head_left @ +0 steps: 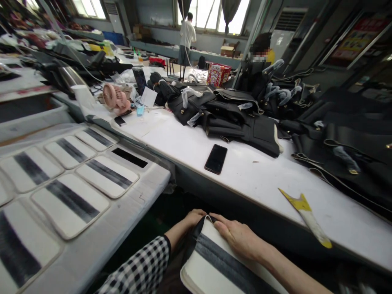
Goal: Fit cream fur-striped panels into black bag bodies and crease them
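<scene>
Low in front of me lies a white bag panel (211,269) with a dark stripe across it, its far edge curved up. Black material shows along its left side. My right hand (237,237) grips that raised far edge, thumb on the white face and fingers over the edge. My left hand (193,218) is closed at the same edge from the far left side, its fingertips partly hidden behind the black material. The two hands nearly meet at the fold. Similar striped white panels (107,175) lie flat in rows on the left table.
On the white worktable (245,188) are a dark phone (216,159), a yellow-tipped tool (304,214) and piled black leather pieces (235,118). A pink fan (114,98) stands farther left. A dark gap separates the tables. Two people (186,36) are in the background.
</scene>
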Tool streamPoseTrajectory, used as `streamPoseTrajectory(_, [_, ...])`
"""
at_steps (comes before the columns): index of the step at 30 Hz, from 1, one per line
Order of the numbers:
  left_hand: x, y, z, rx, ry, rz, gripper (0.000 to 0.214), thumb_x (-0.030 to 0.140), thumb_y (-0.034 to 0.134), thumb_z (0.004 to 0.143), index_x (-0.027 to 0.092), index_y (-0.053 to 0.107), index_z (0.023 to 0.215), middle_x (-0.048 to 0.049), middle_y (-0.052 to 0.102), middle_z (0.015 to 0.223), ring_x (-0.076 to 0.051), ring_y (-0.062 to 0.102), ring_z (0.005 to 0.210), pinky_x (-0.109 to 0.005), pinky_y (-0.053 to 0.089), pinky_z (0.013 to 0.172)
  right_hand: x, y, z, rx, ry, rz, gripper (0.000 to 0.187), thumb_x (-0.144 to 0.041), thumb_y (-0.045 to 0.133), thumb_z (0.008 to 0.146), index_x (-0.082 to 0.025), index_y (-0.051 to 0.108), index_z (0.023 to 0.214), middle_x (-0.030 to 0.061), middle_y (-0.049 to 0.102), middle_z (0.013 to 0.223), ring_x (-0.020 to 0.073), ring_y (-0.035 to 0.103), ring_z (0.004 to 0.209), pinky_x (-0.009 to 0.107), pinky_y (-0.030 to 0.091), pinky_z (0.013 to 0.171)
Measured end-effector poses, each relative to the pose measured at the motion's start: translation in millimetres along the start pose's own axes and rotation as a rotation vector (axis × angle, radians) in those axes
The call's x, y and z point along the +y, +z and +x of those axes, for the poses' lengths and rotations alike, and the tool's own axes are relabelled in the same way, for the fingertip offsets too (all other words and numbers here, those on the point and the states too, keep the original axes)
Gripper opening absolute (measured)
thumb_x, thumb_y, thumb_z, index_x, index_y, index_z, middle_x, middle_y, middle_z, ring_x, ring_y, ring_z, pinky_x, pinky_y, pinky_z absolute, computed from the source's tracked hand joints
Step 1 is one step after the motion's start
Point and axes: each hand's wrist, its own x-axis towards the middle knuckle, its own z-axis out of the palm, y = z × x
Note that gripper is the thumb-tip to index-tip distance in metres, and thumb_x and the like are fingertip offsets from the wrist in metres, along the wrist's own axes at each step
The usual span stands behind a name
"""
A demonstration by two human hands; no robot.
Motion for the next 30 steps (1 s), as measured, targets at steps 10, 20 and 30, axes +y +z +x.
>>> streamPoseTrajectory(10, [81, -37.4, -5, -0.337, 0.023, 0.151, 0.044, 0.050, 0.080, 0.059, 0.017, 0.079, 0.088, -0.0006, 0.068, 0.069, -0.014, 0.054, 0.064, -0.023, 0.041, 0.060, 42, -2, -49, 0.009, 0.009, 0.161, 0.055, -0.059, 0.028, 0.098, -0.036, 0.038, 0.146, 0.0067, 0.051, 0.142, 0.0324, 0.050, 0.126, 0.051, 0.036, 0.104])
streamPoseTrajectory(20, [97, -43.5, -1, -0.487, -0.104, 0.328, 0.044, 0.055, 0.074, 0.064, 0.019, 0.079, 0.089, -0.0010, 0.066, 0.069, -0.014, 0.053, 0.059, -0.021, 0.041, 0.049, 112, -17, -128, -0.017, 0.034, 0.461, 0.047, -0.053, 0.045, 0.093, -0.029, 0.062, 0.129, 0.0031, 0.065, 0.125, 0.0282, 0.060, 0.113, 0.038, 0.044, 0.100])
streamPoseTrajectory(30, [110, -35.2, 4, -0.473, -0.017, 0.466, 0.033, 0.051, 0.067, 0.074, 0.020, 0.078, 0.078, 0.0024, 0.067, 0.069, -0.015, 0.054, 0.063, -0.021, 0.039, 0.056, 130, -14, -137, -0.052, 0.142, 0.345, 0.048, -0.055, 0.040, 0.096, -0.032, 0.057, 0.135, 0.0036, 0.062, 0.130, 0.0307, 0.058, 0.117, 0.041, 0.045, 0.099])
